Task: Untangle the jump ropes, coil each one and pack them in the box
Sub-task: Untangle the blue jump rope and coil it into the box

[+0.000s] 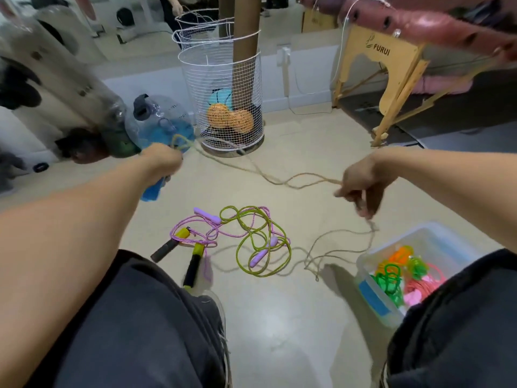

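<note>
Left hand (163, 159) gripped a blue handle (151, 190) with loops of the tan rope (279, 180); right hand (361, 183) pinched the rope further along, keeping it taut for coiling. Pink-green tangle (246, 239) lay on the floor; the box (375, 298) stood at right.

Held a tan rope (282, 179) stretched between left hand (163, 159) and right hand (363, 182); tangled ropes (246, 239) below, box (391, 309) under right.

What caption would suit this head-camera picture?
Both hands, left and right, stretch a tan jump rope above two tangled ropes beside the box.
</note>
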